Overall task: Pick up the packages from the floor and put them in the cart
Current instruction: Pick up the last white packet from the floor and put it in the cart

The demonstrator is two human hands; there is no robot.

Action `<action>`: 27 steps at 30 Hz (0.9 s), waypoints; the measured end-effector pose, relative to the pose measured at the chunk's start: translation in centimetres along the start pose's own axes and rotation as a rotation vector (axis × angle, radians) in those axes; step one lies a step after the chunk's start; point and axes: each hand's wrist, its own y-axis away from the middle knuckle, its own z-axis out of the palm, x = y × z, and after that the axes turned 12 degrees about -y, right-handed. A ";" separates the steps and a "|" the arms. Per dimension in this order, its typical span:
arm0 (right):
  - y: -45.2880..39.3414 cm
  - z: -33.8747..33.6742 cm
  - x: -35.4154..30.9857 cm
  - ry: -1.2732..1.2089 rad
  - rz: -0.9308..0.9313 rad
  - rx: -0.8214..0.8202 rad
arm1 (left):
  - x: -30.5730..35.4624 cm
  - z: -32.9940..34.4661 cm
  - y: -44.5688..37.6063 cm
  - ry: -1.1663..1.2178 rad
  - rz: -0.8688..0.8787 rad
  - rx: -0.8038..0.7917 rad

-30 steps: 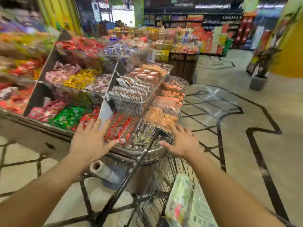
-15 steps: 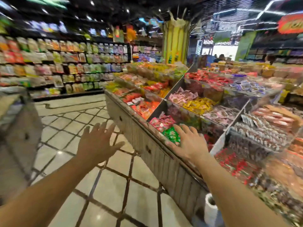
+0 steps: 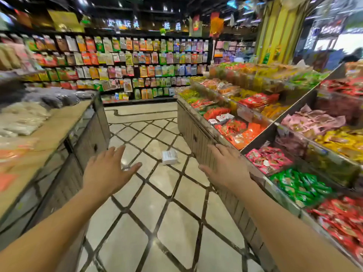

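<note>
A small white package (image 3: 170, 157) lies on the tiled floor in the aisle, close to the base of the right-hand display stand. My left hand (image 3: 107, 170) is stretched forward over the floor, fingers spread, holding nothing, to the left of the package and nearer to me. My right hand (image 3: 225, 168) is also out in front with its fingers apart and nothing in it, hovering beside the rim of the right stand, to the right of the package. The cart is out of view.
A wooden snack stand (image 3: 198, 142) full of bagged sweets lines the right side. A lower counter (image 3: 84, 138) with bagged goods lines the left. A wall shelf of hanging packets (image 3: 137, 61) closes the aisle's far end. Diamond-patterned floor (image 3: 157, 213) runs between.
The view has swung left, away from the cart and its handle, into the aisle. Both hands left the cart and stay spread in the air. The white package has come into sight.
</note>
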 end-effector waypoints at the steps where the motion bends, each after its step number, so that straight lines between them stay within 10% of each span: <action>1: -2.6 0.9 0.1 0.003 -0.004 -0.003 | -0.2 1.0 -2.2 0.013 -0.018 0.006; 27: -70.1 17.1 -3.0 -0.018 -0.044 -0.079 | -2.0 27.0 -64.1 -0.054 0.103 -0.085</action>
